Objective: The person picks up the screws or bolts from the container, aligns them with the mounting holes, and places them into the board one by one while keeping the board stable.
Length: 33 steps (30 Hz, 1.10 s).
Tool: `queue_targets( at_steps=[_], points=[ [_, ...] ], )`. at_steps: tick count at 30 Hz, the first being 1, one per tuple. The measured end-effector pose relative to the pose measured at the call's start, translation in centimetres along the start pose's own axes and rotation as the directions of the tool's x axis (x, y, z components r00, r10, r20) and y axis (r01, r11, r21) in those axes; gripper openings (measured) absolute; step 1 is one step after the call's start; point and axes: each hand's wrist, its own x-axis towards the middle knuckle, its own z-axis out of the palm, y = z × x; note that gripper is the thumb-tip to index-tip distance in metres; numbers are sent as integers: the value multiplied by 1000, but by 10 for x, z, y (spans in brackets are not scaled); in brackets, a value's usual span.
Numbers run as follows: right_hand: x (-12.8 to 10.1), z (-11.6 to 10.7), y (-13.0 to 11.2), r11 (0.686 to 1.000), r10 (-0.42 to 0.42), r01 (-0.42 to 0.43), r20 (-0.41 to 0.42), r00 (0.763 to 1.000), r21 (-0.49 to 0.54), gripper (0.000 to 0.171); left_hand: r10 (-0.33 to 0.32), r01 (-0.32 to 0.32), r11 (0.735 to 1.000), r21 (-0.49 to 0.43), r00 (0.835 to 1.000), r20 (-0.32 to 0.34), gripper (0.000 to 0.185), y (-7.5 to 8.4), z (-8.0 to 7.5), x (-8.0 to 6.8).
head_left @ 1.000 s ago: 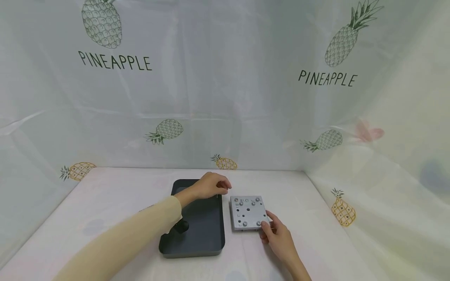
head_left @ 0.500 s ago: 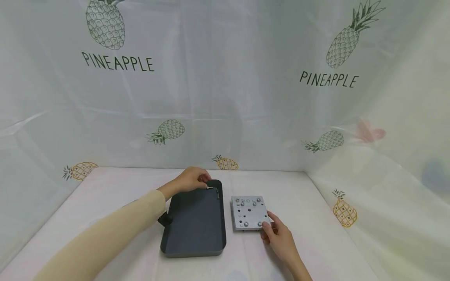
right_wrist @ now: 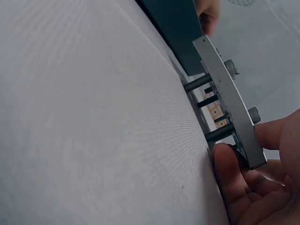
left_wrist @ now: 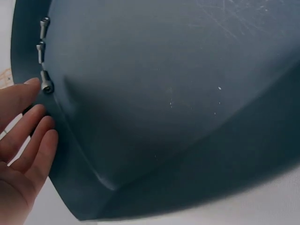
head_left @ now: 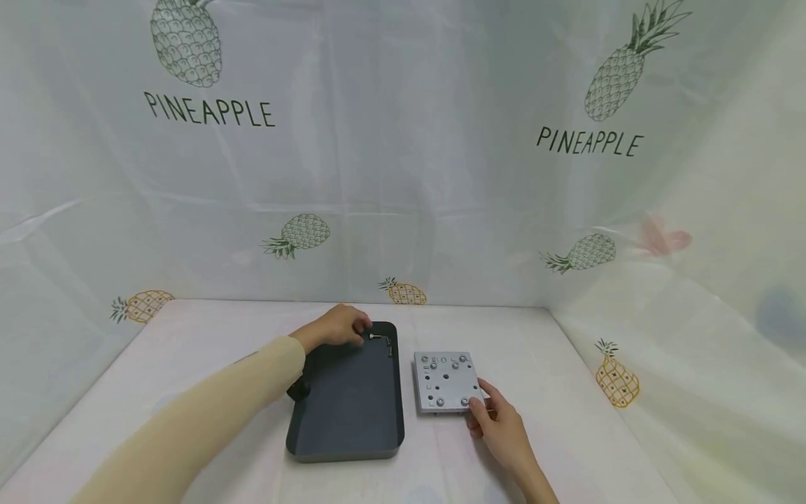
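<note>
A dark grey tray (head_left: 352, 406) lies on the table, with my left hand (head_left: 336, 326) over its far left part. In the left wrist view, three socket-head screws (left_wrist: 47, 83) lie in a row along the tray's wall. The left thumb tip is right by the nearest screw, its fingers loosely bent with nothing between them. To the tray's right is a square silver metal plate (head_left: 446, 385) with holes and several screw heads on top. My right hand (head_left: 504, 430) pinches the plate's near right corner, thumb on top and fingers beneath. Threaded screw ends (right_wrist: 220, 132) stick out under the plate.
A white cloth covers the table (head_left: 567, 448). Behind it hangs a pineapple-print curtain (head_left: 403, 175), which also closes in both sides. A black wrist camera (head_left: 299, 389) on the left arm overlaps the tray's left edge.
My left hand moved left from the tray's right rim to its far end, then drew slightly back from the screws, now in plain view. The right hand and plate stay put.
</note>
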Motion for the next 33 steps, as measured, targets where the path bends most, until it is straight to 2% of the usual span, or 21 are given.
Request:
queue_targets(
  at_steps=[9,13,21,26,33],
  points=[
    [1,3,-3,1000,2,-2,-7,1000,-7,54,-54,53,997,52,998,18,38,2,11,5],
    [1,2,-3,1000,-5,5,-9,1000,-14,54,-49,49,996,76,999,-2,32,1,16,6],
    [0,2,-1,1000,-4,3,-12,1000,-16,53,3,2,997,74,998,-70,22,12,20,8],
    [1,2,0,1000,-9,9,-12,1000,-4,53,-36,46,996,77,991,-130,15,15,27,12],
    [2,1,2,1000,-2,2,2,1000,-5,54,-95,113,991,71,970,-225,14,12,41,18]
  ],
)
